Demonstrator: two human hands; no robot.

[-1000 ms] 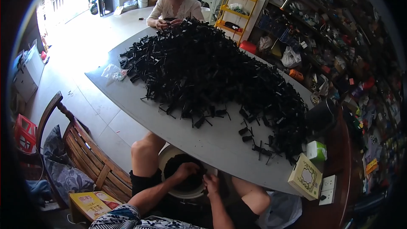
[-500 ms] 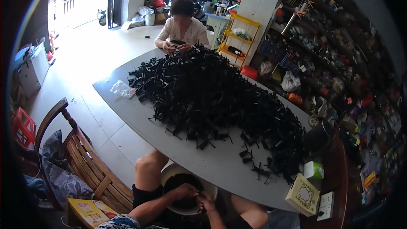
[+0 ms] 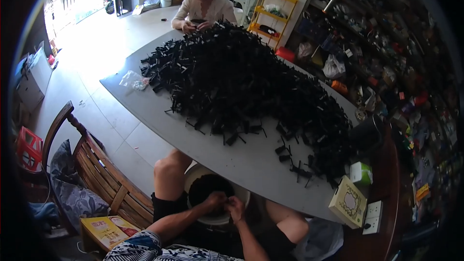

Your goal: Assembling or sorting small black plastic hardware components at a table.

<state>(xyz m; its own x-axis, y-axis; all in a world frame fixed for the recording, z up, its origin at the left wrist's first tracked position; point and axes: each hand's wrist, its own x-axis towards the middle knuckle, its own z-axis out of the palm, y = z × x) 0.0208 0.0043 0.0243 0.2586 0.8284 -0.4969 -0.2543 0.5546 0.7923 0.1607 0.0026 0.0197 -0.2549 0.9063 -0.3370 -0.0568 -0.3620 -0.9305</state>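
My left hand (image 3: 216,201) and my right hand (image 3: 235,208) meet over a white bucket (image 3: 247,202) between my knees. The fingers of both are closed in a pinch, their tips nearly touching. Whatever they hold is too small to make out. Dark material (image 3: 202,188) fills the visible part of the bucket. Beyond it, a large heap of small black plastic parts (image 3: 241,82) with thin prongs covers much of the grey table (image 3: 203,140). A few loose parts (image 3: 285,152) lie at the heap's near edge.
Across the table a person (image 3: 205,7) handles something small at the heap. A clear plastic bag (image 3: 135,80) lies on the table's left. At right stand a patterned box (image 3: 347,202), a power strip (image 3: 372,217) and a dark container (image 3: 366,133). A wooden chair (image 3: 104,176) is at left.
My view has tilted downward, so the table and heap appear higher. My hands stay together over the bucket, with the right hand's fingers now raised closer to the left's.
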